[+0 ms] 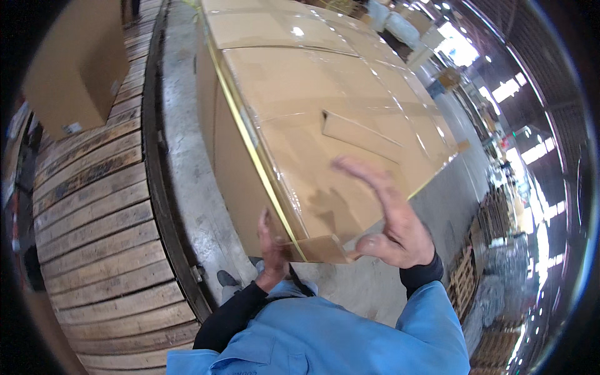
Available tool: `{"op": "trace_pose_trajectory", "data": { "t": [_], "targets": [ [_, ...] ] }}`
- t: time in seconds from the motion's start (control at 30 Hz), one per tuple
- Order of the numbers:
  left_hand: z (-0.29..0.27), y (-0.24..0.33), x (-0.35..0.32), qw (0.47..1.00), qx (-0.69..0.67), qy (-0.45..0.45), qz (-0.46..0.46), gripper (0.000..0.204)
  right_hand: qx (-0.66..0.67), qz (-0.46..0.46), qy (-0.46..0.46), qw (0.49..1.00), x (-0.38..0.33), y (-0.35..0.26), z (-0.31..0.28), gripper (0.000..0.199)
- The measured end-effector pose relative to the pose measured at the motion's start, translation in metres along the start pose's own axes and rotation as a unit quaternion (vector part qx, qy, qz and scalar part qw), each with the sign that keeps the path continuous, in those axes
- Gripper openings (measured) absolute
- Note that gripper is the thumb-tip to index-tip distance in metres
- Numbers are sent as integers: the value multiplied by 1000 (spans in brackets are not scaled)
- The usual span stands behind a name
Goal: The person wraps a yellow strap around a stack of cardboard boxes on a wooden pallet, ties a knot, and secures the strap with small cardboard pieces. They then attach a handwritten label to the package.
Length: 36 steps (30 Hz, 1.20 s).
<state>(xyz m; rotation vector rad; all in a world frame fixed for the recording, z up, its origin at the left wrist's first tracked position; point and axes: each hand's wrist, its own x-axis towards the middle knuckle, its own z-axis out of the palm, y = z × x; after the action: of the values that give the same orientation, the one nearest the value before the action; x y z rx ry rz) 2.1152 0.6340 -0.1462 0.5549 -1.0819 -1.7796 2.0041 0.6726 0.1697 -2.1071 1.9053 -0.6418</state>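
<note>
One cardboard edge protector [322, 250] lay under the yellow strap [250, 145] at the film-wrapped carton [290, 81]'s six-o'clock edge, long axis nine-to-three; the left hand [272, 247] was at nine, nearer the strap, grip unclear; the right hand [400, 226] spread, thumb by three.

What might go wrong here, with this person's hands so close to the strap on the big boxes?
The yellow strap runs right beside the left hand, so its edge could scrape or pinch the fingers. The folded cardboard piece at the near edge might slip out of line, leaving the box edge there exposed to the strap. The cardboard strip on top looks loose and could slide if bumped by the right hand.
</note>
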Motion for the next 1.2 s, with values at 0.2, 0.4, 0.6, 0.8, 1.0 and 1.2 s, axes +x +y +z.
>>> {"op": "trace_pose_trajectory", "data": {
  "t": [0.2, 0.4, 0.6, 0.8, 1.0, 1.2],
  "targets": [
    [-72, -35, -6, 985, 167, -31, -25, 75, -179, -25, -38, 983, 25, 4, 118, 75],
    [-133, -22, -10, 964, 251, -11, -82, 54, -158, 56, 31, 985, 1, -11, 104, 80],
    [-172, -3, 1, 955, 280, 34, -93, 55, -157, 76, 27, 984, 18, -24, 137, 86],
    [-171, 6, 24, 960, 271, 19, -65, 53, -160, 106, 102, 976, 11, -16, 125, 88],
    [-162, 9, 43, 963, 263, -21, -53, 50, -74, 144, 88, 983, 27, 6, 133, 88],
    [-192, 20, 95, 958, 279, 12, -60, 47, -193, 250, 215, 924, 44, 124, 46, 91]
  ]
}}
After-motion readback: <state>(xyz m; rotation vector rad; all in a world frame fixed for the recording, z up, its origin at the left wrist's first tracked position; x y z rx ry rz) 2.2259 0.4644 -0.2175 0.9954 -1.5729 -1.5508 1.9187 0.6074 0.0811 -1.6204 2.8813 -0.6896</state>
